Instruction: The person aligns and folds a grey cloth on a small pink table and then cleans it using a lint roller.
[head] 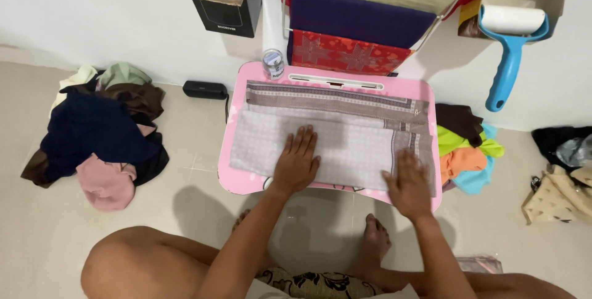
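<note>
Cloth (345, 142): grey-beige, fine check pattern, darker striped border along its far and right edges. It lies flat on the pink table (234, 145), folded once, the upper layer covering the near portion and leaving the bordered strip exposed toward the far edge. It spans nearly the full tabletop, left edge to right edge.

Left hand (297, 160): palm down on the cloth near the table's near edge, left of centre, fingers extended and slightly spread, gripping nothing. Right hand (408, 183): palm down on the cloth at the near right corner, fingers extended and close together, pressing flat, gripping nothing.

Table: low, rounded corners, a slot along the far edge. A small clear jar (272, 63) stands at the far left corner; its contents cannot be told.

Beyond the far edge, a rack (361, 21) against the wall carries folded cloths: beige uppermost, purple beneath, red patterned lowest. A black box (225, 6) stands on the wall to its left, holding a pale sheet. A blue-handled lint roller (510, 46) hangs on the wall to the right.

Floor, left of the table: a heap of clothes (102, 132), navy, brown, pink and pale green, and a small black case (205, 90). Right of the table: a stack (465, 148) of brown, lime, orange and light blue pieces. Further right, a black garment (558, 142) and a beige one (555, 197).
</note>
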